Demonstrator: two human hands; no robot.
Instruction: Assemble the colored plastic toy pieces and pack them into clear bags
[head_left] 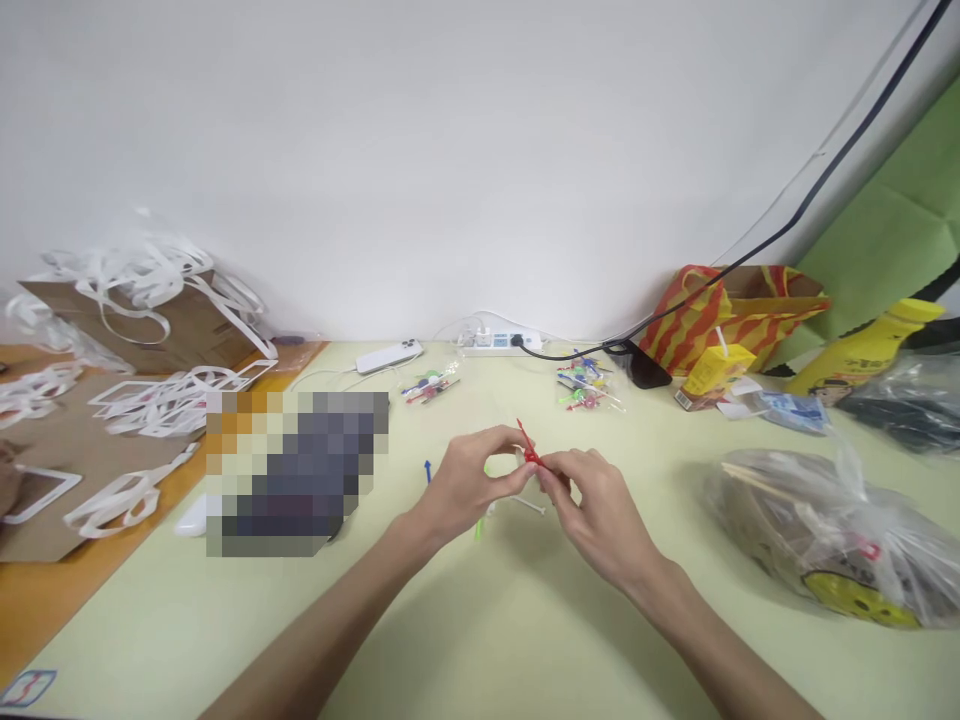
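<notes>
A pale green counter [480, 620] is seen against a white wall. At its left, cardboard [142, 320] is piled with white strips [142, 265], and a blurred patch lies beside it. At the right, a clear bag [832, 535] is laid near the edge, with a striped bag [720, 305] and a yellow bottle [862, 350] behind it. A black cable [825, 170] is run down the wall to a power strip [499, 342], next to which a white phone [388, 356] is placed. Two small heaps of coloured picks [431, 384] are scattered near the strip.

Above the counter's middle, the left hand [469, 485] and right hand [596, 510] are brought together. A small red piece [529, 447] is pinched between the fingertips of both hands, held just above the counter, its thin end pointed up and away. Below the hands, a green pick [478, 525], a white stick [531, 506] and a blue pick [427, 470] are left on the counter.
</notes>
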